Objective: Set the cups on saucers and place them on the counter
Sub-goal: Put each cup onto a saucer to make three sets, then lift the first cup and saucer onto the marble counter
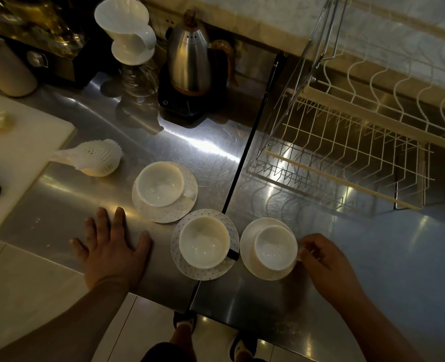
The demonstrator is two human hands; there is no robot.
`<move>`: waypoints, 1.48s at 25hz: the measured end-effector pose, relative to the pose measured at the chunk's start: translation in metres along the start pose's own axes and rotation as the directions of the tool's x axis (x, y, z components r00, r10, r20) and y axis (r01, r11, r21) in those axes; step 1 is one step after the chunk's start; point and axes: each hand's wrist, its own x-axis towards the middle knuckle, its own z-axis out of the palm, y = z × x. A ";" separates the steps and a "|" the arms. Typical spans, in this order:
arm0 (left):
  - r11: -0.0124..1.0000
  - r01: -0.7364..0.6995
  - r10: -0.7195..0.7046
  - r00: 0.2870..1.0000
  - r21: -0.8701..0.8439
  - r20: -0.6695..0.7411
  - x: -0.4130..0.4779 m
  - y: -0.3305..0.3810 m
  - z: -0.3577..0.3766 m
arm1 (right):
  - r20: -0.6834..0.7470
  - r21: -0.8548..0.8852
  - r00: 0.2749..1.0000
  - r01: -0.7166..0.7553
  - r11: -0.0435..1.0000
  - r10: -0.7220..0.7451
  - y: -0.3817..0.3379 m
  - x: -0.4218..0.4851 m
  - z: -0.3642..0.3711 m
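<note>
Dim light fell on a steel tabletop (67, 194) that ran from a white cutting board (14, 163) at the left to a wire dish rack (346, 142) at the right. Behind stood a white pour-over dripper (127, 27) atop a glass carafe (140, 79), and a steel kettle (190, 58) on a dark base. A white foam net sleeve (96, 158) lay just beside the board. The left hand (109, 246) rested flat on the tabletop, fingers spread wide, holding nothing. To its right sat the far cup (161, 184), empty, on a dotted saucer (190, 205). Nearer the edge, the middle cup (203, 241), also empty, stood on a second dotted saucer (179, 259). Just beside it, the right cup (276, 249) sat empty on a plain saucer (247, 246). The right hand (326, 259) was curled against that cup's right side, fingertips (303, 242) pinched at where its handle would be, though the handle itself was hidden.
</note>
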 end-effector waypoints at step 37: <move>0.698 0.422 -0.105 0.859 -0.578 0.501 0.053 0.048 -0.077 | 0.384 -0.162 0.923 0.076 0.984 -0.009 -0.187 0.149 0.140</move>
